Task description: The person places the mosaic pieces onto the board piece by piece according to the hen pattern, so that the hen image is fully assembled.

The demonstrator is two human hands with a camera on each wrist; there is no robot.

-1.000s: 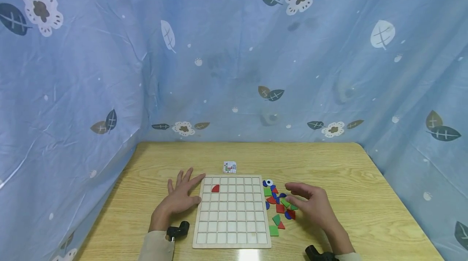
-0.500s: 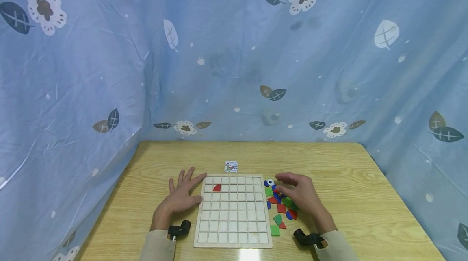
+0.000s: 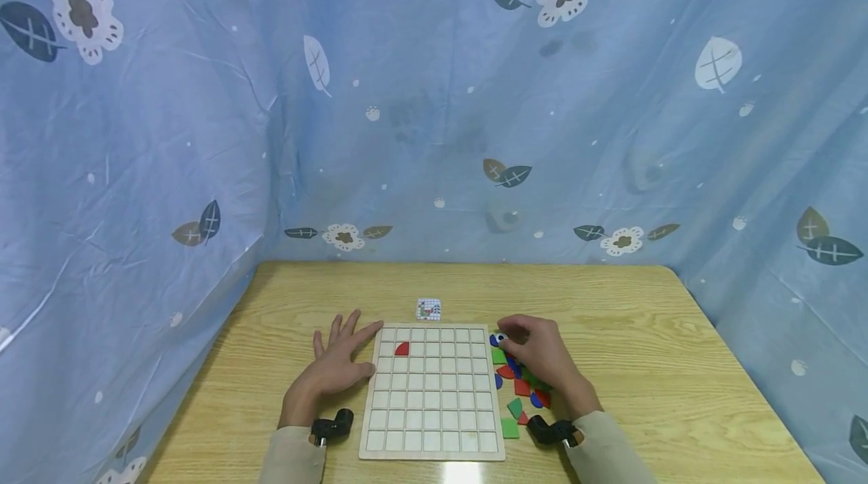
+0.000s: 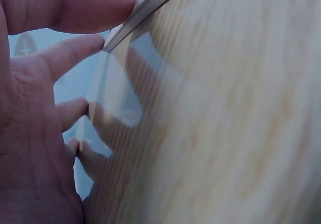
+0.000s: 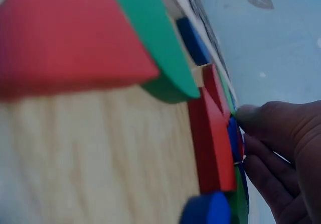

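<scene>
My left hand [image 3: 337, 367] lies spread at the left edge of the wooden grid board [image 3: 434, 419]. Its thumb and a finger touch the rim, as the left wrist view also shows. One red quarter-circle piece [image 3: 403, 349] sits on the board, in the upper left. Over the heap of coloured pieces right of the board is my right hand [image 3: 542, 352]. Its thumb and index finger are apart at a round white piece [image 3: 501, 337] with a dark centre; whether they touch it is unclear. In the right wrist view, the thumb [image 5: 271, 123] partly hides the pieces behind.
A small picture card [image 3: 429, 309] lies beyond the board's far edge. A green square [image 3: 510, 428], a red square [image 3: 521, 387] and several other flat pieces lie along the right side. A blue patterned curtain [image 3: 407, 130] hangs behind the table [image 3: 325, 284].
My right hand has moved left and slightly away from me across the heap, to the round white piece. My left hand has stayed at the board; the head view has shifted slightly.
</scene>
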